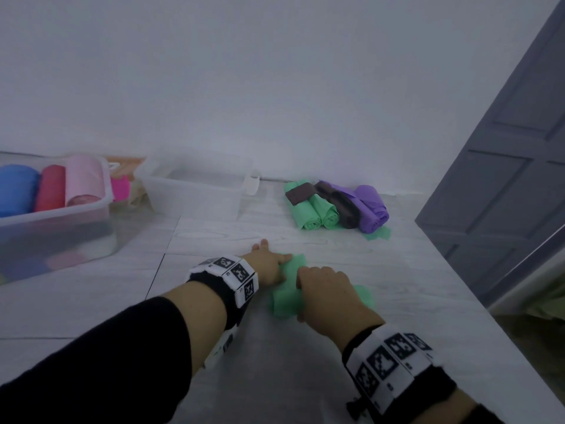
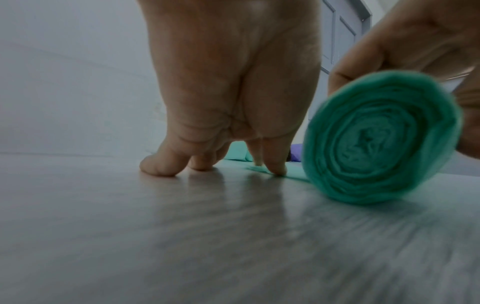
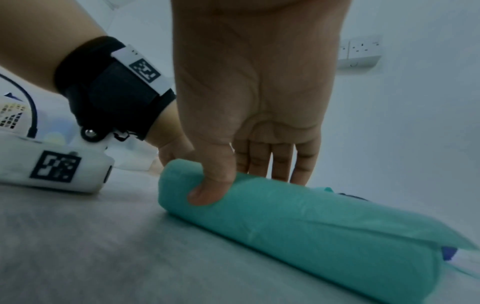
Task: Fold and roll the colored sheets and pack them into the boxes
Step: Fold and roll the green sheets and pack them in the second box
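A green sheet rolled into a thick roll (image 1: 282, 306) lies on the pale floor in front of me. My right hand (image 1: 322, 289) grips it from above; in the right wrist view its thumb (image 3: 210, 193) presses the near side of the green roll (image 3: 311, 226) and the fingers curl over the far side. My left hand (image 1: 273, 255) is just left of the roll, straight fingers pressing down on the floor and on the sheet's flat loose tail (image 2: 293, 174). The left wrist view shows the roll's spiral end (image 2: 381, 137) and the left fingertips (image 2: 278, 172).
A clear box (image 1: 102, 206) at the far left holds blue, red and pink rolls. A second clear box (image 1: 195, 194) stands beside it. Green, brown and purple rolls (image 1: 333, 206) are piled by the wall. A grey door (image 1: 504, 154) stands at the right.
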A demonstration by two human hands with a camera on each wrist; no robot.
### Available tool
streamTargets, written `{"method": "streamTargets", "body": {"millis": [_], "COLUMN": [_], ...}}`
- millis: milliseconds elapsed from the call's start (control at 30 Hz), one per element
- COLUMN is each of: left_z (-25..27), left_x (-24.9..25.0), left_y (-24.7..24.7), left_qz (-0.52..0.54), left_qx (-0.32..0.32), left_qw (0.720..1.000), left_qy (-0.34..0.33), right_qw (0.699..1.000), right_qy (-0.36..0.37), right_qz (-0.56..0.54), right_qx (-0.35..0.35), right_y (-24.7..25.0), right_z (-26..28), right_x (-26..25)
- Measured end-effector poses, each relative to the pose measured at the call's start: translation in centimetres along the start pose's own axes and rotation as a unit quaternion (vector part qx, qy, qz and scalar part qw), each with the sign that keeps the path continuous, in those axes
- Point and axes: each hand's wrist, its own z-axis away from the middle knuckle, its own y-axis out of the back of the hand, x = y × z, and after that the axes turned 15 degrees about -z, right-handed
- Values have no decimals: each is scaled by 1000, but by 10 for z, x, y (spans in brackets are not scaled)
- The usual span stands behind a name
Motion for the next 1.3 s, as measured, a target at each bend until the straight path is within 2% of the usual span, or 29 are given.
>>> {"method": "streamTargets", "body": {"millis": [67,133,200,300,400,500,667,767,833,867,967,1033,1100,1200,1267,1300], "left_z": [8,20,30,41,41,38,30,34,40,45,53,57,54,49,48,48], "left_x": [-6,-13,-14,-11,-2,10,6,7,6,5,10,21,29,32,35,37], "left_y": [7,12,13,5,-4,-6,-1,-3,-5,-5,-10,-14,-19,-26,-26,-26], "left_qz": [82,170,216,145,87,54,9,65,52,52,38,43,87,241,416,512], "left_qx": [61,128,122,53,89,116,56,111,153,153,76,25,9,11,31,53], "left_qw": [995,977,969,988,992,992,997,987,979,976,990,996,995,966,903,850], "left_qy": [-1,15,4,-26,-16,1,50,99,126,143,117,69,52,90,101,109], "right_qw": [1000,1000,1000,998,995,995,993,988,987,987,985,986,985,981,978,978], "right_qy": [6,14,13,10,13,35,108,140,154,160,167,168,163,131,123,124], "right_qz": [14,21,-11,-66,-95,-79,-49,-57,-36,-8,28,-11,-46,-128,-152,-151], "right_qx": [-8,-13,-21,-5,38,39,6,11,15,24,15,-15,-33,-55,-68,-74], "right_y": [2,4,6,5,4,7,1,1,1,1,3,5,9,11,12,11], "right_z": [-4,-11,-18,-25,-29,-31,-29,-35,-40,-42,-52,-62,-72,-78,-79,-81], "right_x": [1,4,6,9,11,15,28,34,36,36,40,45,48,49,47,45]}}
